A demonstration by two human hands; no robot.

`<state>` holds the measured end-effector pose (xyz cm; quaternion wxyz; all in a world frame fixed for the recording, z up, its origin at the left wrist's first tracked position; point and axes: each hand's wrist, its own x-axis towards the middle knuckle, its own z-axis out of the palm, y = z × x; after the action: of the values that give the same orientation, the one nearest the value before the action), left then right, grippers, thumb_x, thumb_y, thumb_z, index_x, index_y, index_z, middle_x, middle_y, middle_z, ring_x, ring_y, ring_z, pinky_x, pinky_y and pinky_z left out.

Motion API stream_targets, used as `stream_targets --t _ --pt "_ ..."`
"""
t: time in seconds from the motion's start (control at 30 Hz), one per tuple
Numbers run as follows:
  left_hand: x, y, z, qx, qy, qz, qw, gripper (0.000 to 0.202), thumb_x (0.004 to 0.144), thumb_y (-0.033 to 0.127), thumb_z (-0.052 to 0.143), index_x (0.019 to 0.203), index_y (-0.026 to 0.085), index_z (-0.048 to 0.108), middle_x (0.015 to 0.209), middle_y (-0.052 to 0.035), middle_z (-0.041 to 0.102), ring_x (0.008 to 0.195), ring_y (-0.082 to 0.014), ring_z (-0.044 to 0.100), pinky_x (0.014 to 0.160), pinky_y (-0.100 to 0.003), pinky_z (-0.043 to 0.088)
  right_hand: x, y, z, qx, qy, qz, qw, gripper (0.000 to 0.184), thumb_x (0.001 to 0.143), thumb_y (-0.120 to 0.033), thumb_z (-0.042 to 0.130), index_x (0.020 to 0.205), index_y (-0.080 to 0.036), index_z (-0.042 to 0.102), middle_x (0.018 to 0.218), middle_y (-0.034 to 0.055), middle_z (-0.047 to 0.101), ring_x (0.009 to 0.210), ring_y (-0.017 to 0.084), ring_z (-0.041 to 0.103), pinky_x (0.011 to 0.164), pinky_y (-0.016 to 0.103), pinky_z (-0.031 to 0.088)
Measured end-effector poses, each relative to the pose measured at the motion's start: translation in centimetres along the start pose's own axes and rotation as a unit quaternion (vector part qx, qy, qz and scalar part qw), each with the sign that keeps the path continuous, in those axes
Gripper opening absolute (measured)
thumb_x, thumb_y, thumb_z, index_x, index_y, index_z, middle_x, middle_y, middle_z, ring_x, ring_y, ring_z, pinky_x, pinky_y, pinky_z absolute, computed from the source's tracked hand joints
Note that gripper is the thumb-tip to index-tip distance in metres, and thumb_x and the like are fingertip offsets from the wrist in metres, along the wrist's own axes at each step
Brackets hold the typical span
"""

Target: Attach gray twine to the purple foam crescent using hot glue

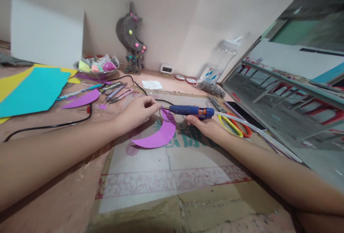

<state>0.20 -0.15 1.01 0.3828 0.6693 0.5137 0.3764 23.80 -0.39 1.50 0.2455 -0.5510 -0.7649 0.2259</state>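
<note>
A purple paper crescent [158, 136] lies on a plastic-covered work mat [172, 168]. My right hand [204, 123] is wrapped round a blue hot glue gun [189, 110], whose nozzle points left at the crescent's upper tip; a clear glue stick [258, 131] trails out behind it. My left hand [139, 111] sits just left of that tip with fingers pinched together, seemingly on a thin wire loop that is too small to make out clearly.
Yellow and red scissors [233, 125] and a phone [243, 113] lie right of the glue gun. Teal and yellow sheets [32, 89], another purple crescent [80, 100], pens, a black cable [53, 125], a bowl of colourful bits [96, 66] and a hanging moon decoration [131, 39] stand left and behind.
</note>
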Motion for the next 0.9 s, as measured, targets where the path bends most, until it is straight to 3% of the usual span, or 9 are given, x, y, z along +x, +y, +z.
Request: stream_targets --t 0.33,0.53,0.9 --pt "-0.19 0.1 0.01 -0.013 -0.007 -0.008 1.0 0.023 0.08 0.038 0.052 0.07 0.018 0.055 0.062 -0.0009 0.063 0.048 -0.0111 0.052 0.043 -0.021 0.035 -0.24 -0.12 0.04 -0.037 0.034 -0.004 0.999 0.036 0.078 -0.055 0.051 0.072 -0.021 0.064 0.061 0.0015 0.063 0.062 0.019 0.059 0.059 0.029 0.045" --pt "0.08 -0.02 -0.18 0.021 -0.005 0.024 0.999 0.024 0.08 0.036 0.051 0.066 0.017 0.055 0.064 -0.0014 0.064 0.061 -0.0145 0.058 0.055 -0.023 0.04 -0.21 -0.36 0.06 -0.03 0.037 -0.007 0.999 0.036 0.078 -0.056 0.052 0.068 -0.022 0.062 0.06 0.0014 0.063 0.062 0.019 0.061 0.057 0.028 0.046" --pt "0.0 0.08 -0.06 0.013 -0.006 0.016 1.0 0.022 0.08 0.035 0.051 0.068 0.017 0.055 0.064 -0.0015 0.063 0.06 -0.0141 0.057 0.053 -0.023 0.04 -0.15 -0.09 0.08 -0.034 0.046 -0.013 0.998 0.029 0.079 -0.05 0.053 0.072 -0.023 0.063 0.063 0.0021 0.066 0.067 0.021 0.063 0.06 0.029 0.047"
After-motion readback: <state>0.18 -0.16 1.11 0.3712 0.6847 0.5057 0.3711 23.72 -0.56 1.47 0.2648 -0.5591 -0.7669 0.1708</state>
